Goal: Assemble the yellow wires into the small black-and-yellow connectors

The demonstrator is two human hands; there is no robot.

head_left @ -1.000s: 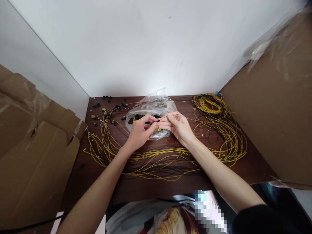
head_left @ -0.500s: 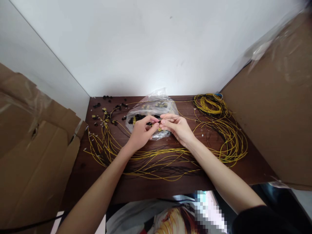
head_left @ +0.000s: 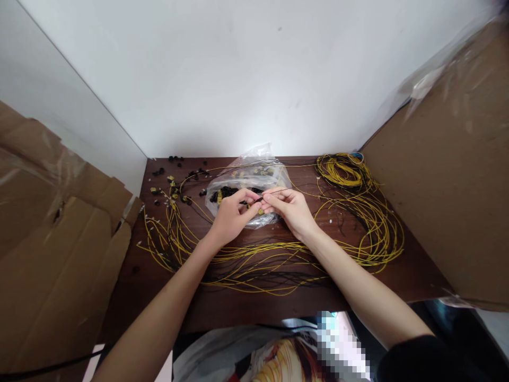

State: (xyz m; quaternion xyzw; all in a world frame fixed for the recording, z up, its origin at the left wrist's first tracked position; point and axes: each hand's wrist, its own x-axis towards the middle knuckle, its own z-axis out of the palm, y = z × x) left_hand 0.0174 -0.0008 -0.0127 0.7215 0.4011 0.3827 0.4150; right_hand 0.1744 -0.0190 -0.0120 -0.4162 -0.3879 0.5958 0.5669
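Observation:
My left hand and my right hand meet fingertip to fingertip over a clear plastic bag. Between the left thumb and fingers is a small black piece, too small to make out in detail. A thin black wire is pinched by my right thumb and fingers, its end reaching the black piece. Whether the two are joined cannot be seen. Inside the bag lie small black and yellow parts, partly covered by my hands.
Yellow and black wires loop across the brown table below my forearms. A wire coil lies at the back right. Small black parts are scattered at the back left. Cardboard stands on the right, more cardboard on the left.
My right fingertips have shifted slightly and sit closer together around the wire. My left hand stays almost in place, and the things on the table have not moved.

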